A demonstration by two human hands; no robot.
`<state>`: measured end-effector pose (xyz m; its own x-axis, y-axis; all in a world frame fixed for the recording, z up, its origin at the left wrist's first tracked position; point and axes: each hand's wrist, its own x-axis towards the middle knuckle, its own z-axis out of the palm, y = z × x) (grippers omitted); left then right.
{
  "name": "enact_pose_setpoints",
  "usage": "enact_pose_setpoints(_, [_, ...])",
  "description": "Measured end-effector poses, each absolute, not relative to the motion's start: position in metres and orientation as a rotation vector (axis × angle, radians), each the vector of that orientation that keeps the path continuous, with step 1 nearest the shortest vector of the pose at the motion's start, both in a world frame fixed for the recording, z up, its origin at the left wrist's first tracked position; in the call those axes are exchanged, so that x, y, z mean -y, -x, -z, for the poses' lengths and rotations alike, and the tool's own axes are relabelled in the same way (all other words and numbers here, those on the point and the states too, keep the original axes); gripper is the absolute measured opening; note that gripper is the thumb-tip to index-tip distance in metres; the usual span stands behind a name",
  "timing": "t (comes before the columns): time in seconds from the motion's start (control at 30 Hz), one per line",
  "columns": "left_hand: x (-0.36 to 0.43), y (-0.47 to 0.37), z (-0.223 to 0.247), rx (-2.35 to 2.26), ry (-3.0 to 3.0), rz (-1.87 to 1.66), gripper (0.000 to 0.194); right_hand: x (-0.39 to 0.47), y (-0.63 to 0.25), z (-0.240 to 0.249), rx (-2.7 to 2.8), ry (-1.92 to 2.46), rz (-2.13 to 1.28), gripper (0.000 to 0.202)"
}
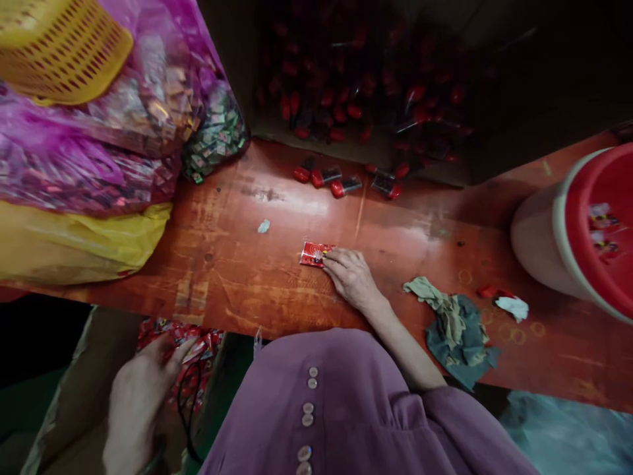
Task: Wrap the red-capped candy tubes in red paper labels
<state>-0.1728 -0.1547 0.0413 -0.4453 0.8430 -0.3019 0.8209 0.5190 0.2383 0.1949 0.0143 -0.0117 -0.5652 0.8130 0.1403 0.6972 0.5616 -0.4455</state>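
On the orange-brown table, a small flat red printed packet (pixel 312 254) lies in front of me. My right hand (pixel 351 274) has its fingers closed together on the packet's right end, covering part of it. Down at the left, below the table edge, my left hand (pixel 143 386) reaches over a cardboard box (pixel 69 389) with many similar red packets (pixel 205 340) in it. Its fingers look spread, the tips close to the packets, and I see nothing clearly held there. A dark cord (pixel 186 402) hangs beside that hand.
Bags of small wrapped pieces (pixel 133 178) and a yellow basket (pixel 74 59) are at the left. Several red-capped clear tubes (pixel 346 186) lie before a large dark box of more. Rags (pixel 457 330) and a red-lidded bucket (pixel 544 224) stand right.
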Motion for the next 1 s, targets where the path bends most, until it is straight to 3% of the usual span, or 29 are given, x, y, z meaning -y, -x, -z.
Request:
enact_pose_setpoints(0.17, [0.058, 0.054, -0.029, -1.68, -2.145, -0.788, 0.024, -0.015, -0.193, 0.012, 2.528, 1.228, -0.53, 0.03])
enact_pose_setpoints(0.37, [-0.002, -0.008, 0.014, -1.342, -2.471, -0.73, 0.036, -0.017, -0.19, -0.001, 2.591, 1.269, -0.524, 0.028])
enact_pose_setpoints(0.57, [-0.005, 0.0, 0.023, -1.253, -2.574, -0.722, 0.032, -0.066, -0.205, -0.038, 2.589, 1.075, -1.141, 0.022])
enact_pose_setpoints(0.7, [-0.01, 0.0, 0.019, -1.292, -2.542, -0.774, 0.02, -0.139, -0.199, -0.041, 2.497, 1.32, -0.751, 0.02])
enact_pose_setpoints(0.8, [-0.014, -0.002, 0.012, -1.272, -2.515, -0.727, 0.02, -0.183, -0.18, -0.029, 2.488, 1.493, -0.476, 0.033])
enact_pose_setpoints(0.9, [-0.014, -0.003, 0.005, -1.243, -2.498, -0.622, 0.026, -0.203, -0.163, -0.02, 2.567, 1.558, -0.41, 0.037])
enact_pose_setpoints(1.0, [-0.014, -0.005, 0.0, -1.279, -2.472, -0.537, 0.028, -0.207, -0.157, -0.014, 2.596, 1.567, -0.39, 0.029])
